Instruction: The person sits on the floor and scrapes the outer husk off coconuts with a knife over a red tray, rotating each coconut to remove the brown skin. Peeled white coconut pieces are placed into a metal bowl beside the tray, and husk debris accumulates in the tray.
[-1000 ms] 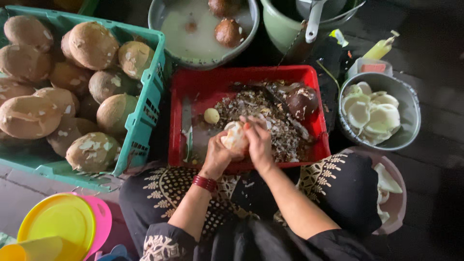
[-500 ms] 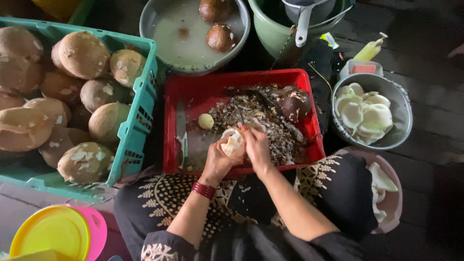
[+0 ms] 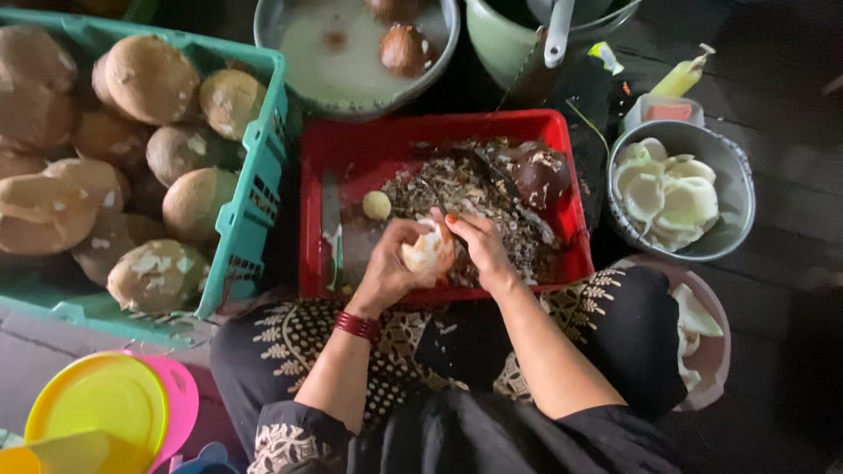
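- Seen from above, the left hand [image 3: 386, 263] cups a pale, peeled piece of coconut [image 3: 426, 253] over the near edge of a red tray [image 3: 351, 149].
- The right hand [image 3: 479, 246] presses its fingers closed against the same piece from the other side.
- Brown shavings [image 3: 474, 189] fill the tray.
- A teal crate [image 3: 255, 189] of whole coconuts [image 3: 149, 79] stands just left.
- A metal bowl [image 3: 733, 189] of white pieces sits right.

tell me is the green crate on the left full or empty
Full. The green crate is heaped with brown husked coconuts, some rising above its rim.
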Available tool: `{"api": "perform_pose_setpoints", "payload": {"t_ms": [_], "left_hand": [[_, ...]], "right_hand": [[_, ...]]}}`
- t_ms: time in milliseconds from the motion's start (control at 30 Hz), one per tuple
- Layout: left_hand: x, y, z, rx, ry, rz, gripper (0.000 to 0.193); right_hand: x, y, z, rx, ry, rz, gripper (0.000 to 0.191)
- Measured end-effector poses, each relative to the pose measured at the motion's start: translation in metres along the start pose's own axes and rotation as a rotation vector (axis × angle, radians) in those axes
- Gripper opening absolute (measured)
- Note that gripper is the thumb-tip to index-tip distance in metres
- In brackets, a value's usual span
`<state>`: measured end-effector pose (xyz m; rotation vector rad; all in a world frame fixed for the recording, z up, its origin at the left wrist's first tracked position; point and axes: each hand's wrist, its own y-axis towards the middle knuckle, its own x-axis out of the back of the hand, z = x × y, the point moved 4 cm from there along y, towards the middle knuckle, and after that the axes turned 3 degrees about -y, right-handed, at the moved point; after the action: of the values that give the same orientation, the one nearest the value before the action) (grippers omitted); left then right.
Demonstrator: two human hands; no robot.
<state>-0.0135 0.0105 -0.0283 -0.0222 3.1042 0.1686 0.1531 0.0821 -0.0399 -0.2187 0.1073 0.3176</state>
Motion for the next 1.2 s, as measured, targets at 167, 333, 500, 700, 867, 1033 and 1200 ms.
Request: {"api": "perform_pose_setpoints", "payload": {"t_ms": [167,333,500,700,867,1033,1200], "left_hand": [[-0.006,-0.026,-0.021,-0.233,0.377,-0.282,0.079],[-0.017,-0.022,-0.042,-0.296,0.64,-0.376,0.105],[-0.01,-0.009,-0.041,-0.084,0.682,-0.269,0.098],[-0.006,-0.008,-0.028,-0.12,0.685,-0.242,0.095],[-0.001,-0.005,-0.023,-0.163,0.613,-0.271,0.052],[-0.009,-0.002,-0.029,-0.104,0.674,-0.261,0.071],[-0.01,-0.002,-0.033,-0.068,0.667,-0.24,0.059]], "right_hand": [[-0.002,-0.006,0.0,-0.032,0.023,-0.038,0.035],[-0.009,-0.013,-0.006,-0.088,-0.063,-0.073,0.035],[-0.002,-0.014,-0.005,-0.242,0.074,-0.11,0.034],[-0.028,-0.042,0.031,0.396,-0.688,-0.313,0.02],[-0.055,-0.049,0.02,0.977,-1.003,-0.326,0.025],[-0.033,-0.02,-0.02,-0.022,-0.437,-0.285,0.034],[-0.056,-0.05,0.034,0.869,-0.976,-0.364,0.026]]}}
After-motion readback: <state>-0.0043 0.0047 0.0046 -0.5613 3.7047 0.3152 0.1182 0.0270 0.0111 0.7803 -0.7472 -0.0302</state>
